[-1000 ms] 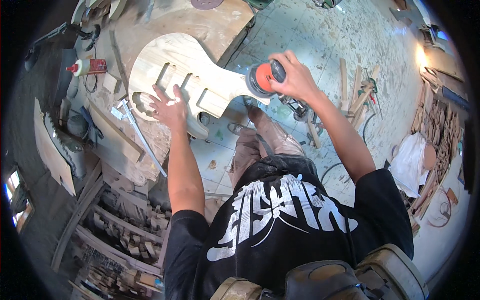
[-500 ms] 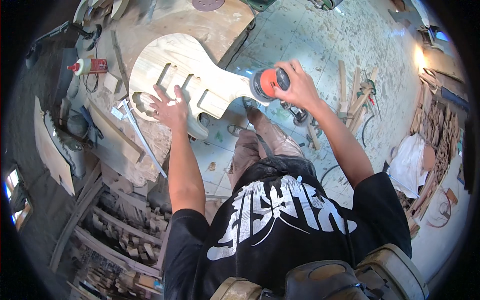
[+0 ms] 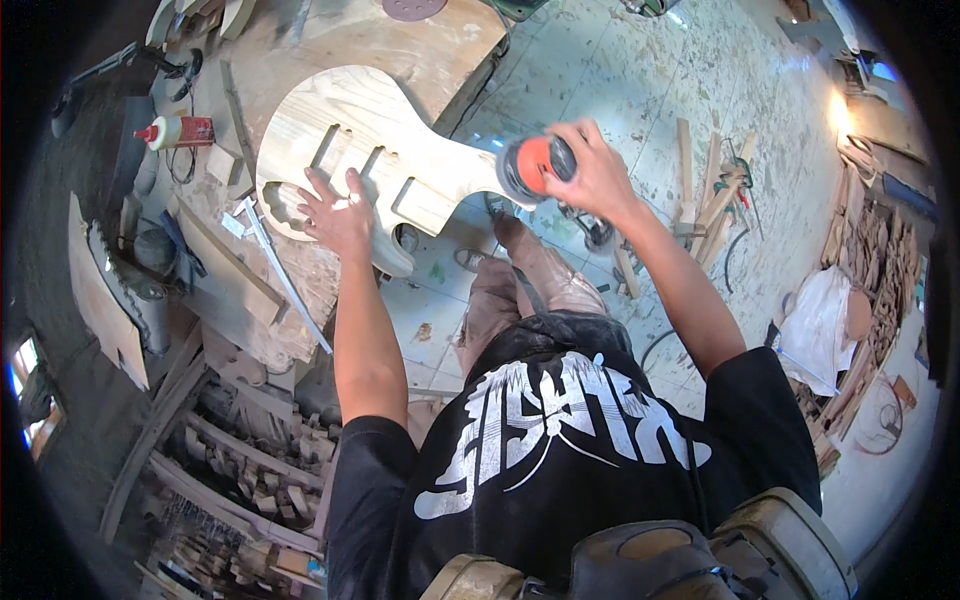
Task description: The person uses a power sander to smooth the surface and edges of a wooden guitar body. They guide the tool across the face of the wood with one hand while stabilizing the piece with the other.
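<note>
A pale wooden guitar body (image 3: 350, 105) lies on the workbench, its neck end reaching out to the right past the bench edge. Several routed cavities are cut into its face. My left hand (image 3: 342, 212) rests on the lower part of the body, fingers spread over the wood between the cavities. In my right hand (image 3: 592, 172) is an orange and black orbital sander (image 3: 533, 168), gripped from above. The sander's pad is against the tip of the guitar's neck end, and its edge is blurred. My fingers partly hide the sander's top.
The dusty workbench (image 3: 455, 45) carries a sanding disc (image 3: 414, 8), a glue bottle (image 3: 178, 132) with a red nozzle and a metal strip (image 3: 285, 275). Wood strips and clamps (image 3: 735, 175) lie on the tiled floor at right. Stacked offcuts fill shelves (image 3: 245, 460) at lower left.
The sander in my right hand has shifted very slightly to the left at the neck end. My left hand and the guitar body have barely moved.
</note>
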A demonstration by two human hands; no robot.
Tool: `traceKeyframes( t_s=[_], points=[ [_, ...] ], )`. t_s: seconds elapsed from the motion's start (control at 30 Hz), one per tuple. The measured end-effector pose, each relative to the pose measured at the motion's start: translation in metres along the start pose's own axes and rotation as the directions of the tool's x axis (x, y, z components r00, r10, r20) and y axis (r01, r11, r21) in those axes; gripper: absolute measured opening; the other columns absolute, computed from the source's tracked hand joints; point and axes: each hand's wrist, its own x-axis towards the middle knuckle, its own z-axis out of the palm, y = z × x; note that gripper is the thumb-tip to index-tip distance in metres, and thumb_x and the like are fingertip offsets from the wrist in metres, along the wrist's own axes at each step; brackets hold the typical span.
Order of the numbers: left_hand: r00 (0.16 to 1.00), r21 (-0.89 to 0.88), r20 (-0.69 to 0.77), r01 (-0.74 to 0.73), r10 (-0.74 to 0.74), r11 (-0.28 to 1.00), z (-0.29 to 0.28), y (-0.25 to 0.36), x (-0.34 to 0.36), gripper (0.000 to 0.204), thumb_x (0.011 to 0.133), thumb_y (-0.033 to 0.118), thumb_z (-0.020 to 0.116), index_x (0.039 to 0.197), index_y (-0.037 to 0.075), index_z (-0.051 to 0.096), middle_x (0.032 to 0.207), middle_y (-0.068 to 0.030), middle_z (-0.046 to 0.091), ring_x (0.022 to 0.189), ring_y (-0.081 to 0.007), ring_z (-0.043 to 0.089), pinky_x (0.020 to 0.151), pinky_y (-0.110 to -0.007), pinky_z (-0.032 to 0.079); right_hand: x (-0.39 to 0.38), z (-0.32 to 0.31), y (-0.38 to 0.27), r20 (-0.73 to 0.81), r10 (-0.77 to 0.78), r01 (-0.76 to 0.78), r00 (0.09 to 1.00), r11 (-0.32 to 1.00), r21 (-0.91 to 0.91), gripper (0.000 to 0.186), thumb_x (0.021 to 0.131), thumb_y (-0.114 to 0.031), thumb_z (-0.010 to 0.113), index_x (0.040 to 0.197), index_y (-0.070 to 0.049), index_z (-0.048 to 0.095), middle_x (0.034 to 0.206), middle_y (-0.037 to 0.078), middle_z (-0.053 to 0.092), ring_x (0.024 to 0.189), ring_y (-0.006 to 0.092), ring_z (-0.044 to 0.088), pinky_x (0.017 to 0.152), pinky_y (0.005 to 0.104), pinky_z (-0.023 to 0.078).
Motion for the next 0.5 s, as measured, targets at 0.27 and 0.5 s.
traceKeyframes(
  t_s=[0.27, 0.5],
  points=[
    [0.999, -0.008, 0.033, 0.027, -0.027, 1.0, -0.006, 0.004, 0.0, 0.089, 0.104, 0.07, 0.043, 0.172, 0.017, 0.023, 0.171, -0.0299, 0.028, 0.157, -0.0508, 0.029, 0.127, -0.063, 0.02, -0.015, 0.0, -0.004, 0.059, 0.009, -0.008, 0.998, 1.0, -0.011, 0.058, 0.076, -0.029, 0.079, 0.13, -0.018, 0.062, 0.12, 0.015, 0.058, 0.097, 0.0426, 0.07, 0.083, 0.0518, 0.059],
    [0.999, 0.017, 0.038, 0.0, -0.001, 1.0, -0.005, 0.003, 0.002, 0.088, 0.104, 0.069, 0.043, 0.172, 0.017, 0.022, 0.171, -0.03, 0.028, 0.157, -0.051, 0.029, 0.127, -0.063, 0.021, 0.002, 0.001, -0.004, -0.003, -0.004, 0.004, 1.0, 1.0, 0.007, 0.056, 0.076, -0.028, 0.078, 0.129, -0.018, 0.063, 0.119, 0.015, 0.056, 0.096, 0.0425, 0.07, 0.083, 0.052, 0.059]
  ],
)
